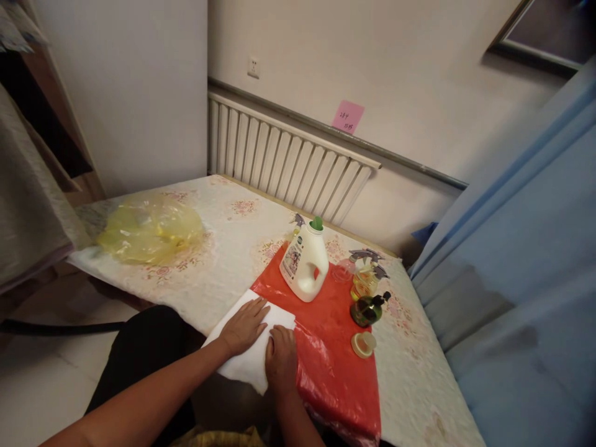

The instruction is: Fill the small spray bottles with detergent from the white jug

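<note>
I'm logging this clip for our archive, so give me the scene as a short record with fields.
setting: table with floral cover, beside a radiator
left hand: flat on the white cloth
right hand: flat on the same cloth, at its right edge
under cloth: red plastic sheet
on sheet: white detergent jug with green cap, upright
right of jug: yellow spray bottle, dark green bottle, small round lid
far left: yellow plastic bag
wall: pink note

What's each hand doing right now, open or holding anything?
Left hand: open, flat on the white cloth, gripping nothing.
Right hand: open, palm down on the same cloth at its edge by the red plastic sheet.
</note>
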Tool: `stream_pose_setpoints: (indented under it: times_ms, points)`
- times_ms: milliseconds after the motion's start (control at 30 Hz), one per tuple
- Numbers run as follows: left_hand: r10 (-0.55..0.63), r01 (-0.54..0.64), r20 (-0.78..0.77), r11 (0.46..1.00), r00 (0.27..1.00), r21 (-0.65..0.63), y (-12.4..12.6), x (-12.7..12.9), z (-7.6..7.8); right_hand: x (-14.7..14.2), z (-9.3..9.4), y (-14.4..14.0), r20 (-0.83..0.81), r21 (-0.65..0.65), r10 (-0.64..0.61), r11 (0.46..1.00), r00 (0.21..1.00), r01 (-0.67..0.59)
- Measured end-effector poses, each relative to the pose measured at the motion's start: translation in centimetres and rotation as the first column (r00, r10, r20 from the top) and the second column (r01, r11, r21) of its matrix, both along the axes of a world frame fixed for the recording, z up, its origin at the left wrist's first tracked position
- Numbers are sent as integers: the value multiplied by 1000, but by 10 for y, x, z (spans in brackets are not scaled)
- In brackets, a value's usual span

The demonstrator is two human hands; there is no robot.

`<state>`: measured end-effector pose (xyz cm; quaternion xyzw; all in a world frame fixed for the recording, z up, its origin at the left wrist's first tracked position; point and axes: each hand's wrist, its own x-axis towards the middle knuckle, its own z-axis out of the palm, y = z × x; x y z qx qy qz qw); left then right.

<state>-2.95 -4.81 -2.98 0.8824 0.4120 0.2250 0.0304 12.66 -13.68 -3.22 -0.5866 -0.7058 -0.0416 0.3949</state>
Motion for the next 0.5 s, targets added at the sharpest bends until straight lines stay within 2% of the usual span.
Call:
stream_pose_setpoints:
  times_ms: [200, 500]
  points:
    - [9, -9, -60, 1000, 998, -8, -2, 1, 6, 1, -3, 0, -4, 4, 0, 1000, 1000, 0]
    - [14, -14, -20, 1000, 1000, 8, -2, 1, 1, 1, -4, 1, -8, 3, -1, 1000, 1000, 1]
